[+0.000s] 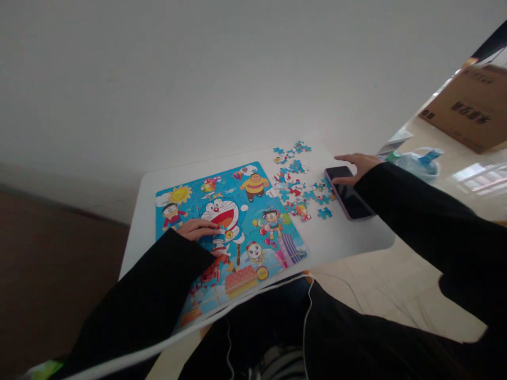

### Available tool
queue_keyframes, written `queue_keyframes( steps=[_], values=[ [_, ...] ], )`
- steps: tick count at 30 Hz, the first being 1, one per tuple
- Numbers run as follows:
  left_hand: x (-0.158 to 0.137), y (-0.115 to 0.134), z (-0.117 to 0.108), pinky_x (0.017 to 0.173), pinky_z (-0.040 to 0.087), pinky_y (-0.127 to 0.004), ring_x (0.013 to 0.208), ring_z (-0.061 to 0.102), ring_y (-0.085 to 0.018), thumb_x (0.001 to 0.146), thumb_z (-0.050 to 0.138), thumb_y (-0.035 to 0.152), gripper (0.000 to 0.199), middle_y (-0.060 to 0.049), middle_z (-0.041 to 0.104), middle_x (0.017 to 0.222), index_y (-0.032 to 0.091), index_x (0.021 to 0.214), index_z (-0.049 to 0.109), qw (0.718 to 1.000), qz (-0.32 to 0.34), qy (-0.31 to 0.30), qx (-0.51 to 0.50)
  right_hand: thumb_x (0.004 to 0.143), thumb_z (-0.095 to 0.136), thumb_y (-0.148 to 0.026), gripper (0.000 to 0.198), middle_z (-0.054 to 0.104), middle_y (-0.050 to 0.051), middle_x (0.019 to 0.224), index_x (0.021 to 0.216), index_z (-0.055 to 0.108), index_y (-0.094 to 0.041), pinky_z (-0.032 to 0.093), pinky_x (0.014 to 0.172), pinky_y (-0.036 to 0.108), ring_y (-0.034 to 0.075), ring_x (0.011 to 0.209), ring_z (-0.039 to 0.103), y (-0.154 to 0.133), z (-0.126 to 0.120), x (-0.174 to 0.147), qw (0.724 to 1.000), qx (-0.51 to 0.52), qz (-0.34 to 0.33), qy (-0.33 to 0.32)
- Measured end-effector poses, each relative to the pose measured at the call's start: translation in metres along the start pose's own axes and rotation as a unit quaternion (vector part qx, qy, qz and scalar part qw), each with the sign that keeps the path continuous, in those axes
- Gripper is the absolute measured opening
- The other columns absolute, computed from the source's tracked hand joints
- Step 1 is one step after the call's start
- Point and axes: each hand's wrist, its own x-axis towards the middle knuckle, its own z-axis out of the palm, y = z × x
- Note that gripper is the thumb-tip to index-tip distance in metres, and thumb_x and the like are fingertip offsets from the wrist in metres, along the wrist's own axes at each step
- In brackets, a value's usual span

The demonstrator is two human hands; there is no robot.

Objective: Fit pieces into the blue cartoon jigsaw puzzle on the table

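A cartoon jigsaw puzzle lies on the white table, its picture showing a blue-and-white cat and several figures. Resting on its left-centre part is my left hand, fingers stretched out to the right and thumb apart below. Whether a loose piece sits under those fingertips is too small to tell. My right hand is over the upper end of a dark-screened phone, thumb and fingers spread apart. Loose puzzle pieces are scattered between the puzzle and the phone, several of them overlapping.
The white table stands against a pale wall. A white cable runs across the near side, in front of my lap. Beyond the right edge, a clear plastic container and a cardboard box are on the floor.
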Motion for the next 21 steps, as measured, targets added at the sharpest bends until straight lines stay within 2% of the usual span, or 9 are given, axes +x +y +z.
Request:
queue_keyframes(
  steps=[3,5,8,11,15,21],
  values=[
    [0.002,0.004,-0.002,0.078,0.05,-0.031,0.084,0.064,-0.021,0.064,0.071,0.06,0.052,-0.007,0.066,0.096,0.024,0.1,0.066,1.0,0.003,0.003,0.004,0.057,0.075,-0.058,0.101,0.046,0.017,0.138,0.142,0.037,-0.018,0.038,0.105,0.05,0.037,0.127,0.044,0.018,0.024,-0.001,0.999,0.027,0.036,-0.016],
    [0.003,0.007,-0.004,0.078,0.051,-0.032,0.084,0.064,-0.021,0.064,0.071,0.06,0.051,-0.007,0.066,0.096,0.024,0.1,0.066,1.0,-0.005,0.002,0.006,0.055,0.075,-0.061,0.108,0.043,0.016,0.139,0.145,0.031,-0.021,0.039,0.104,0.05,0.037,0.128,0.043,0.024,0.041,-0.003,0.998,0.053,0.025,-0.014],
    [0.004,0.01,-0.004,0.079,0.051,-0.033,0.084,0.064,-0.022,0.064,0.071,0.06,0.05,-0.007,0.066,0.095,0.024,0.099,0.065,1.0,-0.011,0.006,0.004,0.049,0.079,-0.057,0.11,0.047,0.015,0.133,0.142,0.034,-0.023,0.04,0.104,0.049,0.036,0.122,0.048,0.026,0.055,-0.003,0.997,0.066,0.041,0.021],
    [0.004,0.011,-0.005,0.078,0.051,-0.033,0.085,0.064,-0.022,0.064,0.071,0.059,0.05,-0.008,0.066,0.095,0.024,0.099,0.065,1.0,-0.005,0.01,0.001,0.042,0.084,-0.051,0.107,0.053,0.014,0.124,0.137,0.04,-0.025,0.041,0.1,0.05,0.036,0.114,0.053,0.026,0.055,-0.001,0.994,0.071,0.066,0.054],
    [0.005,0.013,-0.006,0.078,0.051,-0.032,0.084,0.064,-0.022,0.065,0.071,0.059,0.048,-0.007,0.066,0.096,0.025,0.099,0.065,1.0,-0.022,0.004,0.002,0.043,0.083,-0.051,0.102,0.057,0.013,0.116,0.133,0.043,-0.025,0.043,0.096,0.05,0.036,0.107,0.057,0.028,0.05,-0.002,0.992,0.088,0.074,0.056],
    [0.006,0.011,-0.006,0.078,0.051,-0.033,0.084,0.064,-0.023,0.066,0.069,0.06,0.05,-0.008,0.066,0.095,0.023,0.099,0.065,1.0,-0.003,0.0,0.005,0.044,0.08,-0.055,0.101,0.059,0.013,0.115,0.131,0.043,-0.021,0.044,0.096,0.049,0.035,0.105,0.058,0.028,0.049,-0.009,0.992,0.082,0.088,0.043]
  ],
)
